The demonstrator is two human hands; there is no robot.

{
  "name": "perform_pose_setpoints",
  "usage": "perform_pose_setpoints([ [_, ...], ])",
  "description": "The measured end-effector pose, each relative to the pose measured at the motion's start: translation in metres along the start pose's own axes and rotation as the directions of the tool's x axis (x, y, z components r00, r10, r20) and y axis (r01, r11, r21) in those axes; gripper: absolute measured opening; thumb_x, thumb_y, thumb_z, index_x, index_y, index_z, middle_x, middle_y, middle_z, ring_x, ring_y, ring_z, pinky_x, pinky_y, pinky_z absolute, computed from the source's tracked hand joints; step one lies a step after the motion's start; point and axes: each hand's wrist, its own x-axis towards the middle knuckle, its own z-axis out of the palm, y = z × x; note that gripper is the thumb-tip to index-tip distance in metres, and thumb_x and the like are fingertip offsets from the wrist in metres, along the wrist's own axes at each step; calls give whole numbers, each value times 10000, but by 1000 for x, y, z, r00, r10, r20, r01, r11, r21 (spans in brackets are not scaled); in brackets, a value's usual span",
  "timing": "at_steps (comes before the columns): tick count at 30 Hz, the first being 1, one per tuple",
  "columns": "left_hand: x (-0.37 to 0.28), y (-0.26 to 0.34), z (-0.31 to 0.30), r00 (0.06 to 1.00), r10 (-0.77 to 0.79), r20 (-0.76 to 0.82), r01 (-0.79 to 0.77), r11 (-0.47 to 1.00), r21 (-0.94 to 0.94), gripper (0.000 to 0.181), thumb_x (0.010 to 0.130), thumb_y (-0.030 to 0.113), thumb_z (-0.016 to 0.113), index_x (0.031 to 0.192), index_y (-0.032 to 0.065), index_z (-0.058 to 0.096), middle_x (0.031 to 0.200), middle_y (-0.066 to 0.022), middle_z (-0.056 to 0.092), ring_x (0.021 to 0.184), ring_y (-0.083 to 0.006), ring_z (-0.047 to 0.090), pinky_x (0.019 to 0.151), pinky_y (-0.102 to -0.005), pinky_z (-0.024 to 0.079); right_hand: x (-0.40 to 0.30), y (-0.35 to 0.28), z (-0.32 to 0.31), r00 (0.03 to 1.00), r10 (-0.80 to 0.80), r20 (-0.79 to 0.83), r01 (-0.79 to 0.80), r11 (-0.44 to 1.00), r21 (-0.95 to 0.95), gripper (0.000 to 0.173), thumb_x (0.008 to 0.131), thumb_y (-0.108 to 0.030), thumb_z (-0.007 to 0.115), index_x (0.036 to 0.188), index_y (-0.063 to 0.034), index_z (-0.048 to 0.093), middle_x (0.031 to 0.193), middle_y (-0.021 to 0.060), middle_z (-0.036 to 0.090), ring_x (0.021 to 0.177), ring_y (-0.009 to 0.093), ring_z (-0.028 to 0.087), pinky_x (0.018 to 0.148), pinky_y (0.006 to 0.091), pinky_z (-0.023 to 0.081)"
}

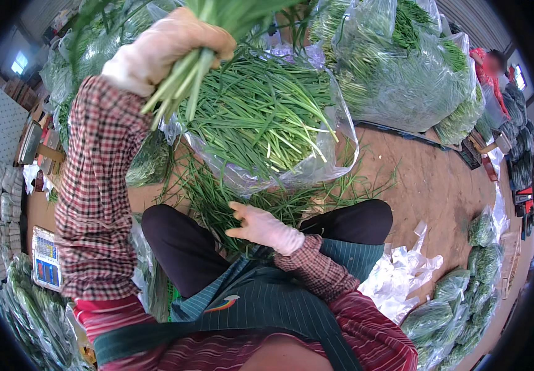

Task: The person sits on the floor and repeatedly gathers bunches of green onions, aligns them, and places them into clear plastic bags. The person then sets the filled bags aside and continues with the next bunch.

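Observation:
My left hand (174, 44), in a pale glove, is raised at the upper left and shut around a bunch of long green stalks with pale ends (190, 79). Its leaves spread out past the top of the view and look blurred. Below and to the right lies a large heap of the same green stalks (257, 111) in an opened clear plastic bag (290, 178). My right hand (267, 228), gloved too, hovers between my knees with its fingers apart and nothing in them, over loose green leaves (211, 195) on the floor.
Large filled plastic bags (397, 88) stand at the upper right. A digital scale (47, 257) is at the left. White plastic bags (397, 278) lie beside my right knee, near bagged greens (434, 320). Another person (489, 79) is at the far right.

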Motion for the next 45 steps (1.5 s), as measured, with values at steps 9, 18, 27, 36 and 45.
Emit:
perform_pose_setpoints([
  [9, -74, -24, 182, 622, -759, 194, 330, 478, 814, 608, 894, 95, 439, 1410, 15, 126, 891, -127, 659, 745, -209, 655, 641, -367, 536, 56, 19, 24, 907, -284, -312, 274, -166, 947, 973, 729, -516, 671, 1432, -167, 97, 1439, 66, 215, 1304, 229, 261, 1035, 415, 272],
  [18, -137, -37, 231, 874, -438, -210, 311, 173, 935, 724, 765, 39, 500, 1419, 40, 189, 551, -4, 455, 472, -117, 482, 397, -306, 360, 57, 47, 25, 924, -380, -40, 105, 154, 983, 746, 755, -281, 699, 1342, -2, 333, 1323, 105, 426, 1245, 231, 374, 1051, 377, 268],
  [27, -149, -32, 228, 914, -268, -304, 326, 40, 944, 704, 746, -10, 493, 1406, 87, 268, 544, -7, 367, 481, -146, 432, 418, -297, 385, -25, -54, -49, 944, 109, 312, -180, 961, 210, 317, 800, -258, 626, 1010, -21, 609, 911, 158, 641, 917, 213, 614, 775, 312, 482],
  [36, -139, -29, 240, 884, -318, -342, 394, 114, 912, 558, 816, 85, 492, 1348, 25, 335, 511, -12, 451, 443, -146, 455, 405, -305, 364, 87, -1, -95, 489, -42, -871, -33, 997, -67, 267, 808, -267, 612, 804, -1, 595, 675, 130, 610, 680, 261, 621, 634, 347, 490],
  [45, -127, -3, 178, 877, -479, -19, 336, 586, 737, 491, 901, 151, 434, 1294, -114, 309, 845, -219, 577, 725, -298, 628, 613, -407, 523, -111, -38, -50, 895, -203, -398, 438, 570, 695, 133, 747, -146, 616, 798, -65, 525, 755, 81, 556, 600, 90, 498, 659, 268, 458],
])
